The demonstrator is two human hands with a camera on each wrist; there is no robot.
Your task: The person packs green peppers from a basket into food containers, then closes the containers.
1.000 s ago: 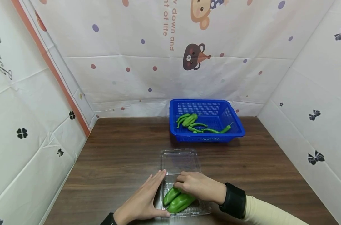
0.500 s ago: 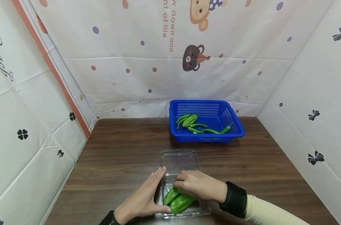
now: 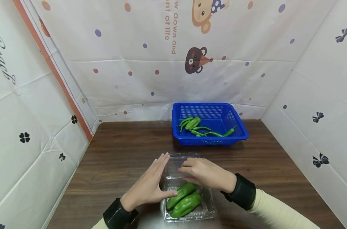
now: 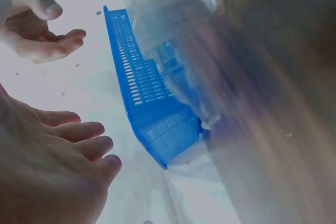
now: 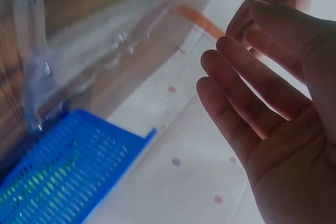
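Two green peppers [image 3: 186, 205] lie side by side in the base of a clear plastic clamshell box [image 3: 206, 210], whose lid is folded back toward the far side. My left hand [image 3: 150, 184] hovers at the box's left side, fingers straight and thumb over the near pepper's edge. Above the hinge area, my right hand [image 3: 203, 171] is raised with loosely bent fingers. In the right wrist view the fingers [image 5: 231, 114] are spread with nothing between them. The left wrist view shows the left palm [image 4: 52, 156] holding nothing too.
Behind the box stands a blue plastic basket [image 3: 210, 141] with several green peppers [image 3: 194, 123] inside, some thin and long. The brown wooden table [image 3: 127, 143] is bordered by patterned white sheets [image 3: 127, 86] at the back and both sides.
My right hand has let go of the pepper and risen away toward the lid. My left hand has lifted off the box's left edge, moving slightly farther forward. Both peppers now lie uncovered.
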